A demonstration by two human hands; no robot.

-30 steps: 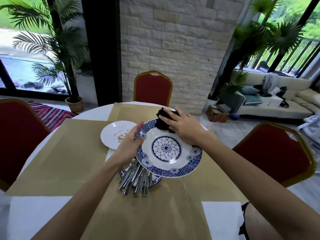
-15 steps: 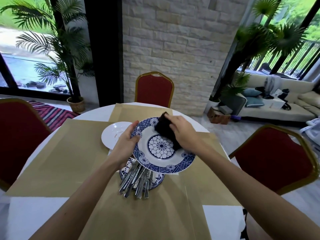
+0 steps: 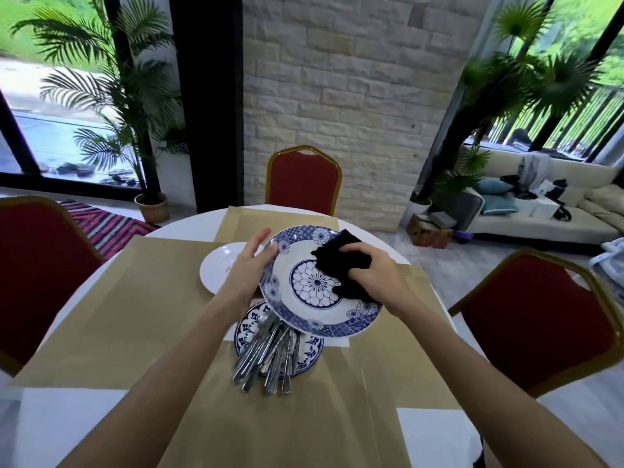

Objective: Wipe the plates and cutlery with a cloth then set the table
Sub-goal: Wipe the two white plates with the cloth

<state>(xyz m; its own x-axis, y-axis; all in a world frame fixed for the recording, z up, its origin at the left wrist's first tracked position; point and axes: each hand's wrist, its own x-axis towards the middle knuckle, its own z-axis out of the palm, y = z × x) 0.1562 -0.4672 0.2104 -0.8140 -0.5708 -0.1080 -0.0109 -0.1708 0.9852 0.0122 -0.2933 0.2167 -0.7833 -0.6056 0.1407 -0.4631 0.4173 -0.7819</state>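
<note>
1. The patterned plate point(image 3: 315, 282) is held clear of the worktop point(image 3: 50, 420), tilted toward the person. The left hand point(image 3: 251, 265) has its grip clamped on the rim at about 10 o'clock, thumb on the face.
2. The right hand point(image 3: 374, 275) has its grip bunched round the black cloth point(image 3: 341, 268), pressing it on the plate's face at 2 to 3 o'clock.
3. Likely risk: the plate is held by one edge only. Hard wiping on the far side could lever it out of that pinch.
4. If it slips, it lands at 6 o'clock on the cutlery point(image 3: 270, 356) heaped on the lower plate point(image 3: 309, 349), and either plate could chip.
5. The held plate's low rim hangs near the cutlery. A dip could knock the handles, which overhang at 6 o'clock, onto the paper mat point(image 3: 135, 298).
6. The white plate point(image 3: 219, 265) sits at 9 o'clock, just beside the left wrist, where a careless swing could nudge it.
</note>
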